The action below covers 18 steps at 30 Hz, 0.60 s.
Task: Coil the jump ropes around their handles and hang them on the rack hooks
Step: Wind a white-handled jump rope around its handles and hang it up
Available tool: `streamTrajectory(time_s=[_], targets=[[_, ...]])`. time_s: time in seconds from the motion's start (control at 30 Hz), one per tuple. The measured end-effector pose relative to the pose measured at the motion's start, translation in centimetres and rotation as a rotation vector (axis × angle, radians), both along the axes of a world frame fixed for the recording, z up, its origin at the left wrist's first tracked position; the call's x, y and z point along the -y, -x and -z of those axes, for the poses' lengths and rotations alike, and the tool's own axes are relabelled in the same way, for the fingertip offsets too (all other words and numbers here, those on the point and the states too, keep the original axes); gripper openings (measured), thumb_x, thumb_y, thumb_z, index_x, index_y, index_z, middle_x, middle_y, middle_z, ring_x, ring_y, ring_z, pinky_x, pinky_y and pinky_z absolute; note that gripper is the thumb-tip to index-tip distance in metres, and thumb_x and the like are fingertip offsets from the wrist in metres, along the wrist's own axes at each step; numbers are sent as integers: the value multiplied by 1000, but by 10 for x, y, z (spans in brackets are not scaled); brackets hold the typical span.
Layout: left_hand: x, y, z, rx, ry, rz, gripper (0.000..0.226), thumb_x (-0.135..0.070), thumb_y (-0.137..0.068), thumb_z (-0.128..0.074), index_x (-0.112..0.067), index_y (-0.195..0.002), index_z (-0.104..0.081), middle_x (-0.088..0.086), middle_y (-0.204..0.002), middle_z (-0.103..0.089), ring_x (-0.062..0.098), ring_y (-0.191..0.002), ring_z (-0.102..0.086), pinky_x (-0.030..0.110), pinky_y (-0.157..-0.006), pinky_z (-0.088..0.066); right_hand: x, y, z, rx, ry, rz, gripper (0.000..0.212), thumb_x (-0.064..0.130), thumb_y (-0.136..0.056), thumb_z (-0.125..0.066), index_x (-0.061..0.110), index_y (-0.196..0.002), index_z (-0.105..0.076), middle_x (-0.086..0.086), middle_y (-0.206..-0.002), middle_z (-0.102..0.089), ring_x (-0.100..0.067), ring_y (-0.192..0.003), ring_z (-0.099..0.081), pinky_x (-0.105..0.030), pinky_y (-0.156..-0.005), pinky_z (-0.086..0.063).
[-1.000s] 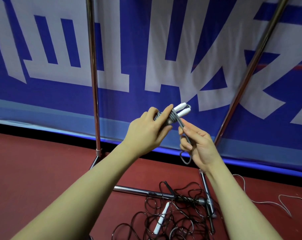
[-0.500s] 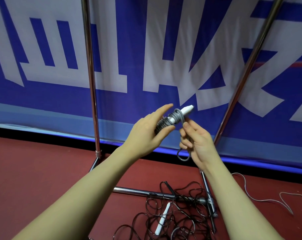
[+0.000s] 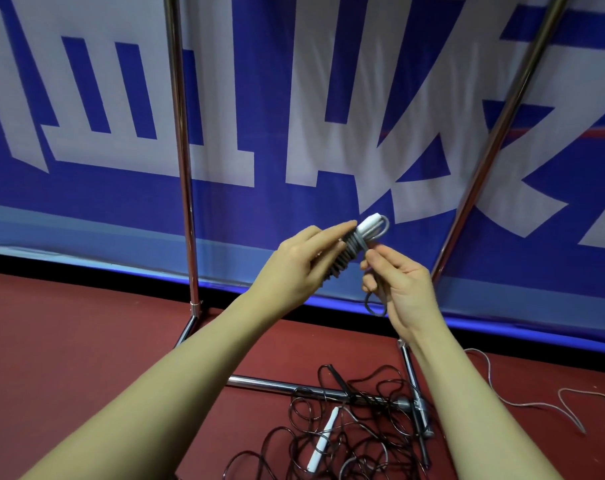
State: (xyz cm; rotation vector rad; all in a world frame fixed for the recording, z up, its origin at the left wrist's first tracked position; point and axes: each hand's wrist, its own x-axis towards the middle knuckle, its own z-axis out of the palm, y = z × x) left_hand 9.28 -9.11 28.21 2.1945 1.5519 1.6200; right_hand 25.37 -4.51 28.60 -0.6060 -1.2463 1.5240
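Rope point(image 3: 349, 249), grey, coiled round its white handles point(image 3: 370, 226) in front of the rack point(image 3: 181, 168), gripped by left hand point(image 3: 294, 268); right hand point(image 3: 398, 285) pinches the short tail loop, best tucked snugly under the last turn.

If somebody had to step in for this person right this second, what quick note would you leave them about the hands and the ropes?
Left hand: holds the grey rope bundle, wound around its white handles.
Right hand: pinches the rope's loose tail, which hangs in a small loop below the fingers.
Done: most of this rope is coiled.
Left: wind or tuck in that tail, then hang the bundle on the rack; its hooks are out of view.
Still on the floor: a tangled dark rope by the rack's base, and a pale rope off to the right. Both need coiling and hanging.
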Motion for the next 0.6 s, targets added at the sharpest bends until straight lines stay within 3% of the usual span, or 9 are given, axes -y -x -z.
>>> streamTrajectory(time_s=[0.1, 0.17, 0.23, 0.37, 0.43, 0.5, 0.6], targets=[[-1, 4, 4, -93, 20, -29, 60, -57, -82, -55, -40, -137, -43, 0, -95, -55, 18, -74, -58, 40, -68, -53, 1, 2, 2, 17, -21, 0, 11, 11, -81, -63, 7, -89, -69, -2, -63, -58, -10, -45, -40, -22, -49, -40], [-2, 4, 6, -227, 5, -149, 62, -61, -79, -51, -45, -137, -34, 0, -97, -53, 21, -69, -57, 38, -56, -52, 1, 3, 3, 1, 0, 0, 11, 11, -82, -62, 5, -89, -68, -3, -64, -57, -10, -45, -38, -22, -49, -39], [-4, 2, 4, -337, -65, -312, 55, -56, -85, -45, -42, -137, -35, 1, -91, -54, 21, -60, -54, 29, -43, -41, 2, 6, 3, -14, 18, 5, 11, 5, -89, -57, 5, -89, -68, -3, -64, -56, -10, -45, -38, -22, -48, -39], [-9, 2, 1, -488, -218, -481, 46, -38, -93, -44, -29, -138, -43, 7, -83, -55, 25, -58, -46, 28, -47, -30, 2, 8, 1, 4, -30, -59, 20, 0, -94, -50, 11, -91, -67, -1, -68, -58, -10, -50, -43, -25, -57, -44], [-5, 3, -2, -393, -194, -423, 49, -38, -94, -43, -22, -140, -49, 7, -81, -53, 24, -59, -45, 29, -48, -33, 0, 7, 0, 56, -82, -97, 28, -2, -95, -47, 15, -108, -64, 2, -74, -62, -9, -57, -50, -27, -69, -53], [3, 3, -3, -232, -85, -295, 53, -43, -94, -41, -24, -142, -48, 3, -84, -55, 21, -62, -53, 33, -50, -45, -2, 6, 3, 147, -145, -53, 32, 0, -96, -48, 22, -111, -65, 3, -75, -63, -9, -63, -54, -35, -81, -53], [8, 5, -4, -53, 44, -124, 54, -53, -90, -45, -37, -141, -43, -2, -89, -58, 19, -74, -63, 43, -68, -54, -2, 4, 5, 221, -186, -9, 28, 5, -97, -49, 23, -108, -67, 2, -66, -55, -9, -63, -52, -37, -79, -51]])
